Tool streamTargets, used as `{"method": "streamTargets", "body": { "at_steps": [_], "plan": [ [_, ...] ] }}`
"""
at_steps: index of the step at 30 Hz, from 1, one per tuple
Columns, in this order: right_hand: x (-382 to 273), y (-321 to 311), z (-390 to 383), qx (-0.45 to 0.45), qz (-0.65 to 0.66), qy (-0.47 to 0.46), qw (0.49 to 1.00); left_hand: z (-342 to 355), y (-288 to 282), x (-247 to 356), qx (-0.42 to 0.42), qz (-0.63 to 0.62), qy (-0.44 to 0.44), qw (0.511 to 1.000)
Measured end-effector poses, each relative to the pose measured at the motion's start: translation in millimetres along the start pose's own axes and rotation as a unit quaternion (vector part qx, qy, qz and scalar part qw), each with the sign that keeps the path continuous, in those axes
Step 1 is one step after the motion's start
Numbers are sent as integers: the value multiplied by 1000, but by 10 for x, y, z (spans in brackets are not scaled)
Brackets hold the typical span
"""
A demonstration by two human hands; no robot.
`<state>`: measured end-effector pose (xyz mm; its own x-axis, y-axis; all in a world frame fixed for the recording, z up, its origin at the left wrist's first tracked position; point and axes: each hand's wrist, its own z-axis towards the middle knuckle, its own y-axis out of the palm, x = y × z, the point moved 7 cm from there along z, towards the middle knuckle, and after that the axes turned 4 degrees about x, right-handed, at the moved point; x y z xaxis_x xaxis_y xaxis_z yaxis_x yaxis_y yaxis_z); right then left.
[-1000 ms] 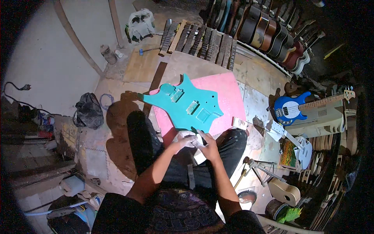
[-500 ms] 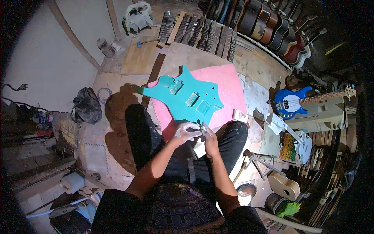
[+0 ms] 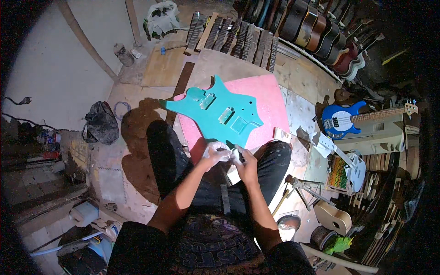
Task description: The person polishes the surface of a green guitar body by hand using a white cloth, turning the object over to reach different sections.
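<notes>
A teal electric guitar body (image 3: 220,130) lies flat on a pink pad (image 3: 272,98) before my crossed legs, its pickup and control cavities facing up. Just past its near edge, my left hand (image 3: 213,156) and my right hand (image 3: 246,166) meet over my lap. White dust coats the fingers, most heavily on the left. Both hands are closed, fingertips pinched together around something small that I cannot make out. A small pale block (image 3: 282,134) rests at the pad's right edge, by my right knee.
Fretted necks (image 3: 231,36) lie in a row beyond the pad. Guitars (image 3: 316,32) stand racked at the far right. Nearer right are a blue bass (image 3: 341,120) and a metal stand (image 3: 305,187). A crumpled dark bag (image 3: 101,123) sits left on the floor.
Both hands have turned slightly and drawn closer together, fingertips now pinched more tightly. The guitar body and pad stay in place.
</notes>
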<state>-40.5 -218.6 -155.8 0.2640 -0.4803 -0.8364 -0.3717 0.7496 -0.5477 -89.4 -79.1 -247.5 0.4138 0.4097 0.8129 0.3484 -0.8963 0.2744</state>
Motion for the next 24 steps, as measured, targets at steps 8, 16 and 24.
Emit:
{"method": "streamTargets", "body": {
  "at_steps": [8,16,24],
  "plan": [
    [127,-138,3,18,1,83,996,-1,-2,-13,-14,-50,-22,998],
    [294,-75,-101,98,116,132,980,29,88,-160,-23,31,-34,999],
    [655,-23,-53,93,225,191,951,97,24,-110,20,45,27,998]
  ]
}}
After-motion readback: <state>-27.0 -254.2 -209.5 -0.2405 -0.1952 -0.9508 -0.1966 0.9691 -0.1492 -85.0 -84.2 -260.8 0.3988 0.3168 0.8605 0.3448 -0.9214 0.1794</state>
